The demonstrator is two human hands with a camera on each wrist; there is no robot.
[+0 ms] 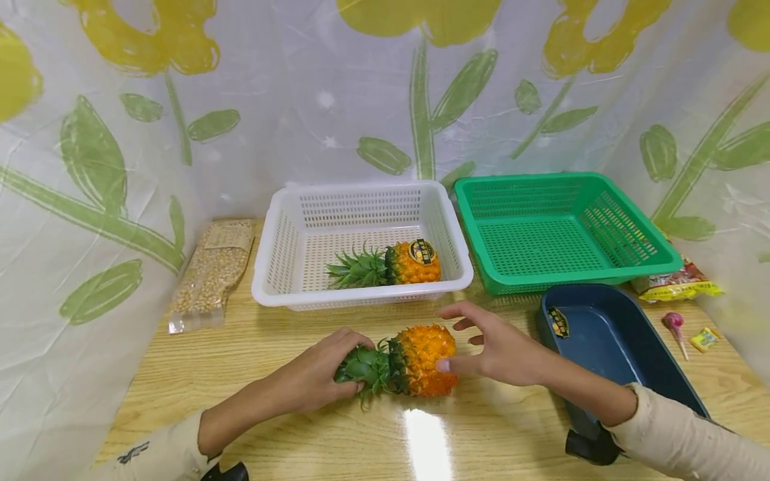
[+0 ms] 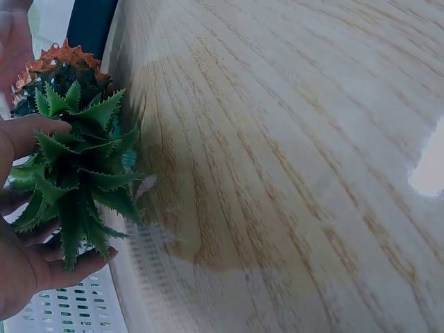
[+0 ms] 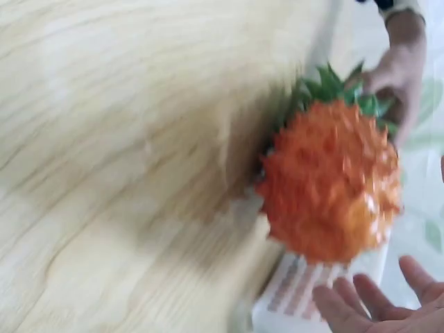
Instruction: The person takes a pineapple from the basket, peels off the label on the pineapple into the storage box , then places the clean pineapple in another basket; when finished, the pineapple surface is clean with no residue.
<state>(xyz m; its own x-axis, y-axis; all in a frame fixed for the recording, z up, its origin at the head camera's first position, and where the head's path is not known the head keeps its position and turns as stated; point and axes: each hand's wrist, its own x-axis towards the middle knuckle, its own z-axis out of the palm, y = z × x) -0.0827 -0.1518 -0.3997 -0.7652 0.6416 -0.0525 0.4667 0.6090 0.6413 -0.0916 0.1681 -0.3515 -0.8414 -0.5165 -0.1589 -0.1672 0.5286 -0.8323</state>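
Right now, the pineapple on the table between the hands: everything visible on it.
The pineapple is small, with an orange knobbly body and a spiky green crown, and looks like plastic. It lies on its side on the wooden table, crown pointing left, in front of the white basket. The left hand grips the crown; the right hand touches the body's end with its thumb, fingers spread.

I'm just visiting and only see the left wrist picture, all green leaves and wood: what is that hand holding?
Observer: The left hand grips the leafy crown of a pineapple lying on the table.
Visitor: Is the other hand on it too?
Observer: The right hand is open at the fruit's end, thumb touching.
Visitor: Any more fruit?
Observer: A second pineapple lies in the white basket; the green basket beside it holds nothing.
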